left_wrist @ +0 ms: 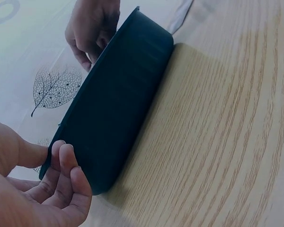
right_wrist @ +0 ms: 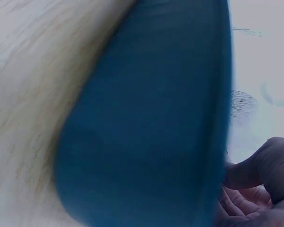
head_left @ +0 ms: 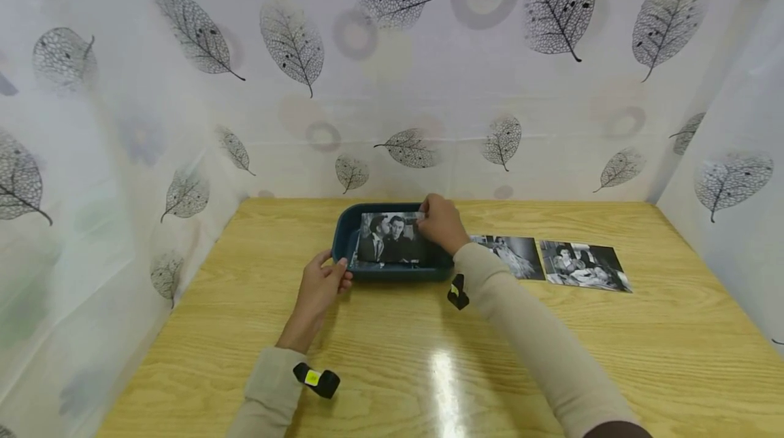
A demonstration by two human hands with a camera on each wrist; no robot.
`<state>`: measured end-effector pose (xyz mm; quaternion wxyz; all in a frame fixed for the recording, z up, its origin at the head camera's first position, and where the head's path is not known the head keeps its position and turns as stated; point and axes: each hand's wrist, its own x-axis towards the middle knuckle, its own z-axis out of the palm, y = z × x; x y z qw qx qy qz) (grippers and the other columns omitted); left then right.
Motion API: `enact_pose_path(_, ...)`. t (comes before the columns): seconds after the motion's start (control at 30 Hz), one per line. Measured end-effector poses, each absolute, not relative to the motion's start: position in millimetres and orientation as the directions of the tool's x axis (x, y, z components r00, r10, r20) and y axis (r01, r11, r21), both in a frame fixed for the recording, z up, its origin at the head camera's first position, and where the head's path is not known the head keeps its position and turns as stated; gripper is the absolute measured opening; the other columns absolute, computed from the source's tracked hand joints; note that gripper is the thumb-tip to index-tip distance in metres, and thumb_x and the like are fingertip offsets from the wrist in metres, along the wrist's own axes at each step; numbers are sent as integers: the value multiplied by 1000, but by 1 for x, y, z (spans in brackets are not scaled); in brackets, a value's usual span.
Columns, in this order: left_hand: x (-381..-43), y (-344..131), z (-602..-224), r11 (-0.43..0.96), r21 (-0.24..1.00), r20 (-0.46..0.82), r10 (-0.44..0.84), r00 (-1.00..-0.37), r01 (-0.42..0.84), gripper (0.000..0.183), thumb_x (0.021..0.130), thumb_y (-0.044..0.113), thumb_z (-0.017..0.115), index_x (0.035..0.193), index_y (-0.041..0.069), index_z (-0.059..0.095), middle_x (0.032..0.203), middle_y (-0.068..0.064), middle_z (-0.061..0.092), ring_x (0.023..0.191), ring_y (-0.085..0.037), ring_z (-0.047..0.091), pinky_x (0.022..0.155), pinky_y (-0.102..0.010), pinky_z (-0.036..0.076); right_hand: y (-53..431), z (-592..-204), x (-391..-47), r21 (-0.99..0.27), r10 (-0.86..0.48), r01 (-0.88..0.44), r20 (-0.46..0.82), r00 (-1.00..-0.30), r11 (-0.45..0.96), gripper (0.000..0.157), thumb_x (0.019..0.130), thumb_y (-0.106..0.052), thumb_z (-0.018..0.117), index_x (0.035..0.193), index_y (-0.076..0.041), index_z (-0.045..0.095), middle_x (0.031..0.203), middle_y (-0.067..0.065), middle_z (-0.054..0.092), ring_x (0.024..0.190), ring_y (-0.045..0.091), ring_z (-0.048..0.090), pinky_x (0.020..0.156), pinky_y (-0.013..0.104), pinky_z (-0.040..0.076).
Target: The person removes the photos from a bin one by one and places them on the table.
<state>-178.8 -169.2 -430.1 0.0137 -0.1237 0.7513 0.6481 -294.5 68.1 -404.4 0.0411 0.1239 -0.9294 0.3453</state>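
Observation:
A dark teal plastic tub (head_left: 401, 275) with raised walls stands toward the back of the table. My left hand (head_left: 320, 286) grips its front left corner, thumb over the rim and fingers curled against the outer wall, as the left wrist view shows at the tub's wall (left_wrist: 109, 104). Over the tub's inside lies a black-and-white photo (head_left: 392, 241) of two people in dark clothes. My right hand (head_left: 444, 223) pinches that photo near its upper right corner. In the right wrist view the tub's wall (right_wrist: 146, 123) hides the photo, and only part of the right hand (right_wrist: 270, 177) shows.
Right of the tub, two more black-and-white photos lie on the wooden table (head_left: 392, 363): a nearer one (head_left: 514, 258), partly covered by my right arm, and a farther one (head_left: 584, 266). A leaf-patterned curtain (head_left: 429, 84) hangs behind the table and on both sides.

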Motion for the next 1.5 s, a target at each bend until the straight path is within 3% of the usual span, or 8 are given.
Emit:
enact_pose_path(0.37,-178,-167,-431,124,972,-181,-163,-970,-202,50,107,13,53,151,-5,36,94,-18,69,74,-15,65,71,-28,55,88,-368,-289,-767,-218,-215,100,-971,604,24,85,10,58,108,4,63,100,22,70,88,30,72,62,36,55)
enact_pose_path(0.87,-177,-168,-432,125,973,-170,-165,-972,-191,51,107,12,53,151,-6,35,92,-17,70,71,-12,64,68,-27,54,168,-329,-278,-772,-147,-108,19,-989,626,25,94,-1,65,118,5,60,107,23,65,88,35,70,69,38,59)
enact_pose_path(1.0,-178,-169,-430,126,972,-177,-163,-971,-198,52,107,13,53,151,-6,34,93,-17,70,73,-14,65,69,-27,54,186,-326,-271,-774,-128,-94,16,-992,626,27,96,-6,68,119,6,58,107,23,63,88,38,69,68,36,59)
enact_pose_path(1.23,-178,-171,-429,127,971,-181,-157,-971,-202,52,107,13,52,152,-6,33,94,-17,69,74,-16,66,70,-27,55,214,-329,-252,-779,-129,-92,14,-992,621,25,97,-5,66,117,8,57,101,22,64,74,24,69,66,34,59)
enact_pose_path(1.5,-178,-171,-429,117,972,-185,-156,-970,-204,51,108,13,51,151,-6,34,91,-14,69,72,-13,64,68,-26,54,227,-348,-230,-817,-158,-49,-52,-986,575,24,98,-2,65,117,9,55,92,17,64,68,24,66,63,34,58)
